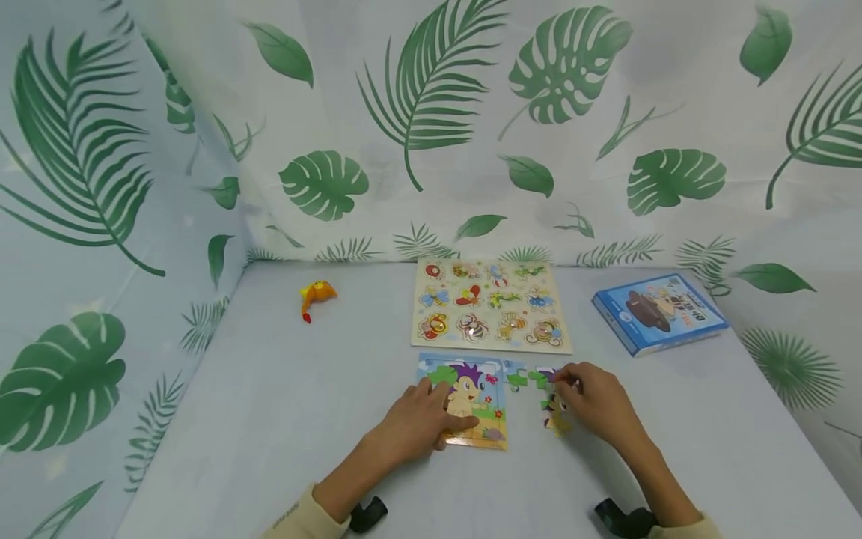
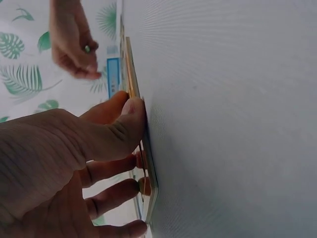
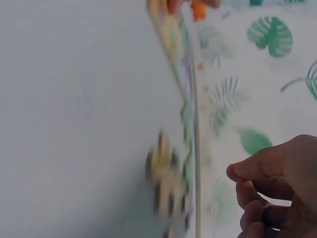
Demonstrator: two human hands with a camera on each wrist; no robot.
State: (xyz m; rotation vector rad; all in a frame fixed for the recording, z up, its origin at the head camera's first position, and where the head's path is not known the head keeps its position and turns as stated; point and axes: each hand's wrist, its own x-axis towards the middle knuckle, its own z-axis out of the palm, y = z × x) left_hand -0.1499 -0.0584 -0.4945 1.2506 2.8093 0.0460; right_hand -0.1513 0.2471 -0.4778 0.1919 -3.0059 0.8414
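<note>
Left hand [image 1: 415, 419], fingers spread, is presumably steadying the hedgehog puzzle [image 1: 465, 395]; right hand [image 1: 597, 394], curled, visibly empty, is hovering beside jigsaw pieces [image 1: 556, 419].

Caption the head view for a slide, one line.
Left hand rests on a cartoon picture board; right hand hovers near loose puzzle pieces.

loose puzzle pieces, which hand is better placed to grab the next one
Likely the right hand: it is beside the loose puzzle pieces, while the left hand rests on the hedgehog picture.

Two puzzle boards [image 1: 488, 393] [image 1: 486, 311], one blue box [image 1: 660, 311], one orange toy [image 1: 319, 292]
</note>
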